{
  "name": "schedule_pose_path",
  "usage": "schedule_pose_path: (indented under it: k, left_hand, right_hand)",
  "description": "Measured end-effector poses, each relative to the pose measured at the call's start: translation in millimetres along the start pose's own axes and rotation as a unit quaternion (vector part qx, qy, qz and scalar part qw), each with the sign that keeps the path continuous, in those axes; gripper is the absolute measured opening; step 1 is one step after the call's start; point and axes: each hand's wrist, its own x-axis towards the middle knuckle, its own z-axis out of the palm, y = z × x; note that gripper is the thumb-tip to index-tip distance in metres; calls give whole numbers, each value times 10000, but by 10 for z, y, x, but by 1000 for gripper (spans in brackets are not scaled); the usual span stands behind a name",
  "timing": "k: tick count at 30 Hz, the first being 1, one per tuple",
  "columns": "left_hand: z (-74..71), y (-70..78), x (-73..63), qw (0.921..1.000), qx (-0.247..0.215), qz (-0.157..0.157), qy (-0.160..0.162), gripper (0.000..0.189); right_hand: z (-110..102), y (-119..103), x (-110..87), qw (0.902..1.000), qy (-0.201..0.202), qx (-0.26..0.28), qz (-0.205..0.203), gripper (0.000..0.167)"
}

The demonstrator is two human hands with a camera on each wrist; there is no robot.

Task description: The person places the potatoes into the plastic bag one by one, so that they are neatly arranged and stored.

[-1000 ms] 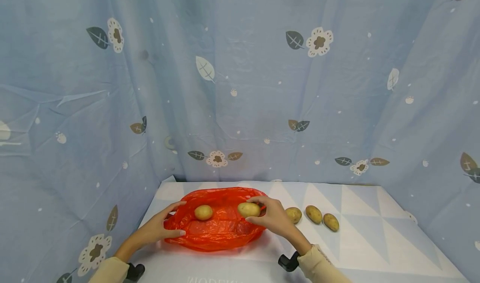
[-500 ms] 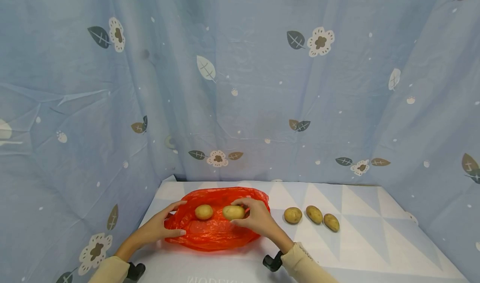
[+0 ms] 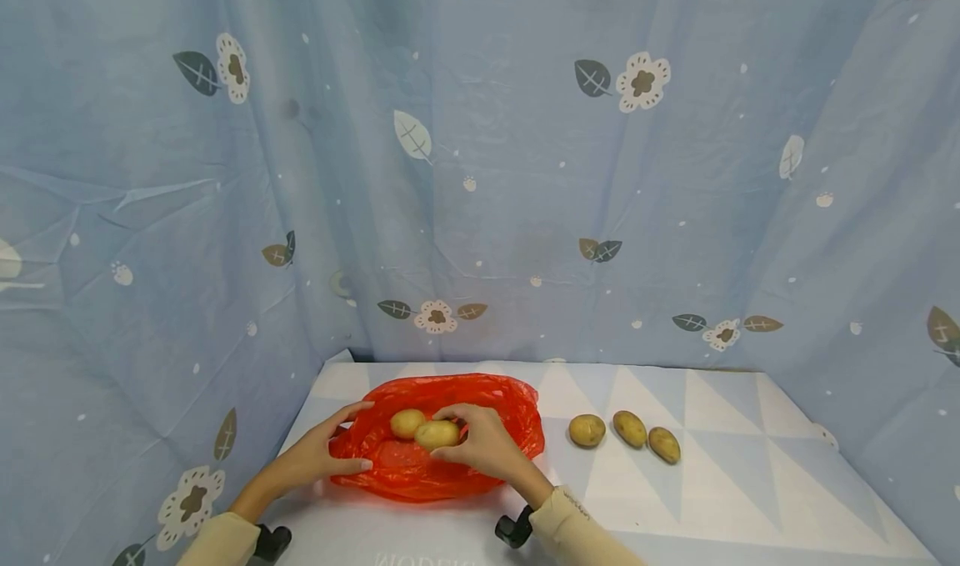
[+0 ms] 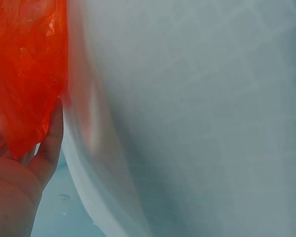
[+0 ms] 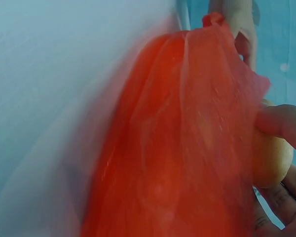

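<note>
A red plastic bag (image 3: 408,481) lies on the table with its mouth spread upward. My left hand (image 3: 309,458) holds the bag's left end, thumb on the near side and fingers on the far side. In the left wrist view a corner of the bag (image 4: 27,74) hangs between thumb and fingers. Inside the mouth, one potato (image 3: 403,422) sits toward the left. Beside it my right hand (image 3: 486,443) grips another potato (image 3: 437,436) between thumb and fingers. The right wrist view shows this potato (image 5: 272,158) partly behind the bag.
To the right of the bag, three potatoes lie on the table: a roundish potato (image 3: 587,430), a longer potato (image 3: 629,428) and a smaller potato (image 3: 664,444). A patterned blue curtain (image 3: 517,174) surrounds the table (image 3: 735,499) at the back and sides.
My right hand has carried its potato leftward across the bag's mouth, up to the other potato. The left hand has stayed at the bag's left end.
</note>
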Motion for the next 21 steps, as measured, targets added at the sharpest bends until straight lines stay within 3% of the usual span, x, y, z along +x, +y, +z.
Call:
schedule_pose_path:
  k: [13, 21]
  left_hand:
    - [-13, -37, -15, 9998, -57, 169, -117, 90]
    - [-16, -28, -14, 9998, -36, 150, -138, 91]
  right_hand:
    - [249, 29, 105, 9996, -125, -14, 252, 42]
    - [368, 26, 166, 9996, -197, -40, 184, 41]
